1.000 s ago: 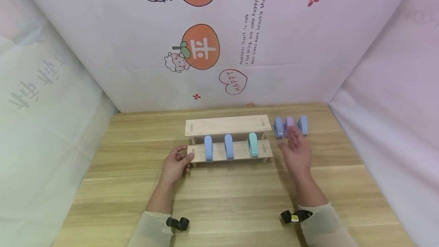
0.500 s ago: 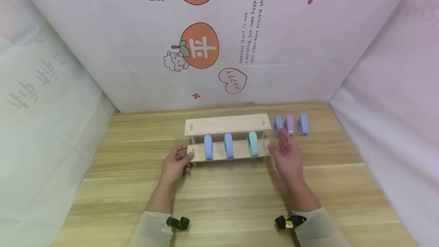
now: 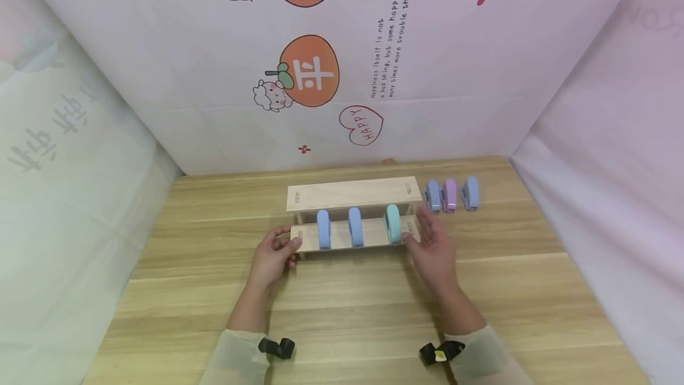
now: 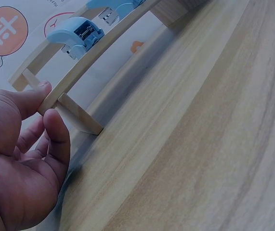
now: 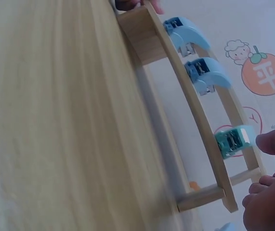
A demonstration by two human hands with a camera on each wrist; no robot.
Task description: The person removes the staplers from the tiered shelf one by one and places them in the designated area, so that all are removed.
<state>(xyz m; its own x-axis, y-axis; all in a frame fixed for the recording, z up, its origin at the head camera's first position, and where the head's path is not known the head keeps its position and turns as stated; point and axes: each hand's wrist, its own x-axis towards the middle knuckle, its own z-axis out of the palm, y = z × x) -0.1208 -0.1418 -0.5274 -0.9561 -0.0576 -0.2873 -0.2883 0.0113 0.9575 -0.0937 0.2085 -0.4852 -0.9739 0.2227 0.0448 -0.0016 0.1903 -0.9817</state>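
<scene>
My left hand (image 3: pixel 271 259) pinches the left end of a two-step wooden rack (image 3: pixel 374 236), thumb on top and fingertip below the lower board, as the left wrist view shows. On that lower step stand two blue stapler-like gadgets (image 3: pixel 323 229) and a teal one (image 3: pixel 392 224), spaced apart. Beside the rack's right end is my right hand (image 3: pixel 435 257), its fingers fairly straight. Its thumb (image 5: pixel 272 142) points at the teal gadget, and nothing is in its grasp. The upper step (image 3: pixel 352 195) bears nothing.
Right of the rack, two blue gadgets (image 3: pixel 470 193) and a purple one (image 3: pixel 449 196) stand in a row on the wooden table (image 3: pixel 214 290). A printed white cloth (image 3: pixel 438 76) hangs behind, with more cloth on both sides.
My right hand has moved left, from in front of the row of loose gadgets to the rack's right end. My left hand stays on the rack.
</scene>
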